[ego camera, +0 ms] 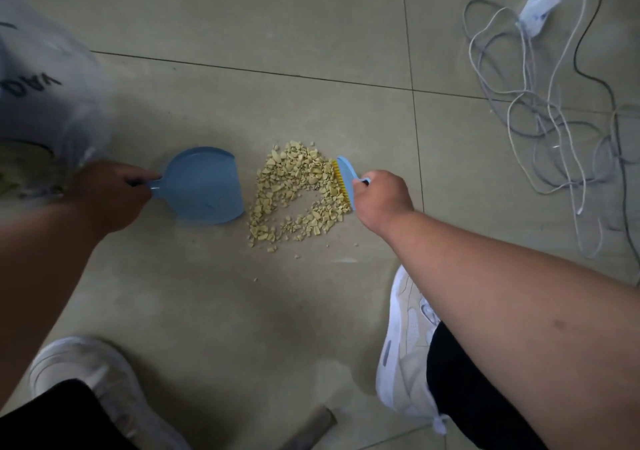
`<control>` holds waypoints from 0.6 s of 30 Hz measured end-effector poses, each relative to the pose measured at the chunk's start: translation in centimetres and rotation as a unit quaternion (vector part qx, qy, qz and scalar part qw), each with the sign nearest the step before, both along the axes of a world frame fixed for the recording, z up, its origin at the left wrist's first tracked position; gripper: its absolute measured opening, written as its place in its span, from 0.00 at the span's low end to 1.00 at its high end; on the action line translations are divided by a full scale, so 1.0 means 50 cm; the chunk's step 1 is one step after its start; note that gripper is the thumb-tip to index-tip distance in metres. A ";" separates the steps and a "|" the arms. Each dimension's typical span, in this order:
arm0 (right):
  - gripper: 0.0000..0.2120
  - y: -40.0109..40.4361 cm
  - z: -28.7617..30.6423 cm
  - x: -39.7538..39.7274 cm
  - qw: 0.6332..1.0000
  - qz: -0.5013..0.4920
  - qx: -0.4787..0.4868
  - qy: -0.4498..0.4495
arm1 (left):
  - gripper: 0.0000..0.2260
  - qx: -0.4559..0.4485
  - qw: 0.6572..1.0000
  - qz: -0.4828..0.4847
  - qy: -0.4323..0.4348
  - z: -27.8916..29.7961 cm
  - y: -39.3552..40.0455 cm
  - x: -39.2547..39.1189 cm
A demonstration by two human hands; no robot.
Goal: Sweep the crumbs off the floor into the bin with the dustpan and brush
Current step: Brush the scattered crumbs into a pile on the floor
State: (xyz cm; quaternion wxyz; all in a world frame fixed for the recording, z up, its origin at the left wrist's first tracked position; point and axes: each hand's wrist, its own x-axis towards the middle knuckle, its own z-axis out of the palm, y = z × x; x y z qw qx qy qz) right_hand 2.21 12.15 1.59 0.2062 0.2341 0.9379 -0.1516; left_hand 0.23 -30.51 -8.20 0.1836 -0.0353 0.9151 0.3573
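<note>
My left hand [107, 196] was fisted around a handle, arm reaching in from the left, while my right hand [382, 200] gripped another, forearm stretched forward.

Single view, worn on the head, looking steeply down and slightly forward at a tiled floor [277, 34]. Wide-angle, with edges bowed and tile seams curving. Close range: both forearms reaching in from the bottom corners, left hand [110, 196] and right hand [382, 198] at mid-frame, shoes [405, 345] at the lower edge directly beneath. Crumbs [298, 193] near dead centre. Bin [41, 103] cut off by the left edge, cables [554, 110] at upper right. No second view for overlap.
</note>
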 end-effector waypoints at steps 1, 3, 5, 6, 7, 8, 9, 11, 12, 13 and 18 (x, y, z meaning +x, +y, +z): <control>0.18 0.005 0.003 0.003 1.000 -0.003 0.001 0.003 | 0.12 -0.007 1.000 0.002 -0.002 0.001 0.001 -0.002; 0.18 0.019 0.013 0.007 1.000 -0.016 0.010 0.003 | 0.10 -0.012 1.000 0.013 -0.003 -0.001 0.005 -0.003; 0.15 0.038 0.026 0.011 0.999 -0.042 0.024 0.002 | 0.10 -0.023 0.999 0.023 -0.007 -0.003 0.004 -0.003; 0.14 0.047 0.033 0.013 0.998 -0.057 0.034 -0.001 | 0.10 -0.023 0.999 0.029 -0.010 -0.003 0.002 -0.004; 0.14 0.057 0.039 0.017 0.997 -0.072 0.042 -0.005 | 0.11 -0.018 0.999 0.036 -0.010 -0.005 0.002 -0.004; 0.13 0.064 0.044 0.023 0.995 -0.087 0.047 -0.015 | 0.12 -0.016 0.999 0.041 -0.011 -0.004 -0.001 -0.004; 0.13 0.071 0.047 0.029 0.994 -0.098 0.051 -0.026 | 0.13 -0.018 0.999 0.043 -0.013 -0.001 0.000 -0.002; 0.14 0.080 0.045 0.046 0.990 -0.120 0.052 -0.051 | 0.14 -0.021 0.999 0.040 -0.013 0.001 0.003 -0.001; 0.16 0.080 0.044 0.056 0.988 -0.127 0.051 -0.069 | 0.14 -0.023 0.999 0.040 -0.012 0.001 0.003 -0.001; 0.17 0.079 0.041 0.066 0.986 -0.128 0.050 -0.090 | 0.12 -0.031 0.999 0.040 -0.010 0.003 0.004 -0.001; 0.15 0.038 0.024 0.099 0.979 -0.140 -0.011 -0.149 | 0.12 -0.040 0.999 0.024 -0.010 0.004 0.000 -0.003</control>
